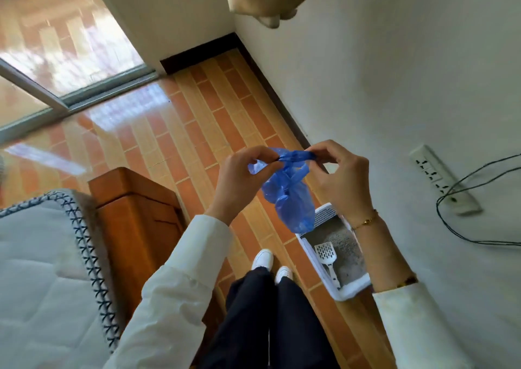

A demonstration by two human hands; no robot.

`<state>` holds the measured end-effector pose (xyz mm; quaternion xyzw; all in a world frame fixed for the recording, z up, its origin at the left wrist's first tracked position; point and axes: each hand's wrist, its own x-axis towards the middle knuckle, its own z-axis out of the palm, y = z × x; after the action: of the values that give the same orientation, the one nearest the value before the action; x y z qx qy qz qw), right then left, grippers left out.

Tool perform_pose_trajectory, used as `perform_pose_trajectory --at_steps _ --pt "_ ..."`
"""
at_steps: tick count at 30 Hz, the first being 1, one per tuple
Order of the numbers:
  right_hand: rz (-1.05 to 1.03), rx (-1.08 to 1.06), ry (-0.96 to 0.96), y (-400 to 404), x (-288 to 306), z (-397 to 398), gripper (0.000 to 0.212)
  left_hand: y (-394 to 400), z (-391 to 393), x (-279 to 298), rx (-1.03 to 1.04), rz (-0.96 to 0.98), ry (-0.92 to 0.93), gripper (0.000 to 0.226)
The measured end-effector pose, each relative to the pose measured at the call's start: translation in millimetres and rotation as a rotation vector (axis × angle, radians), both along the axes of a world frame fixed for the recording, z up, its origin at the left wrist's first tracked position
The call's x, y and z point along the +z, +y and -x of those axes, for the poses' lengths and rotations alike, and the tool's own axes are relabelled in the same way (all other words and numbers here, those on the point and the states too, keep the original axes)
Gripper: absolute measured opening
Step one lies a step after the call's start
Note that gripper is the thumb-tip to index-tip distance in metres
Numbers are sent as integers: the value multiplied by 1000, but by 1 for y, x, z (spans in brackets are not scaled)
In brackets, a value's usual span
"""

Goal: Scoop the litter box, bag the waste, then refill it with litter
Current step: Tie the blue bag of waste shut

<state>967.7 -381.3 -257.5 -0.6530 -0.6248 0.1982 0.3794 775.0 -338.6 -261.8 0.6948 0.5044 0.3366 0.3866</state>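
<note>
Above the litter box (337,289), both raised hands' fingers (255,154) pinch the blue bag (290,196) taut between them.

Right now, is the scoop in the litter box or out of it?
In. The white scoop lies on the grey litter inside the litter box, while both hands pinch the blue bag above.

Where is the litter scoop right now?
In the head view, lower right: the white scoop lies on the grey litter inside the litter box on the floor by the wall, below the blue bag.
</note>
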Motion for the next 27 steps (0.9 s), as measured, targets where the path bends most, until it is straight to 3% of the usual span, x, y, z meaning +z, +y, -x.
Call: perform_pose_trajectory --at_steps 9,17,27 --pt "-36 128 23 -30 114 32 16 -49 42 122 82 -85 -4 5" --pt "-27 266 84 -16 140 63 16 -64 70 147 242 -145 -1 4" --pt "-22 480 85 82 149 121 15 -4 122 148 416 -192 43 9"
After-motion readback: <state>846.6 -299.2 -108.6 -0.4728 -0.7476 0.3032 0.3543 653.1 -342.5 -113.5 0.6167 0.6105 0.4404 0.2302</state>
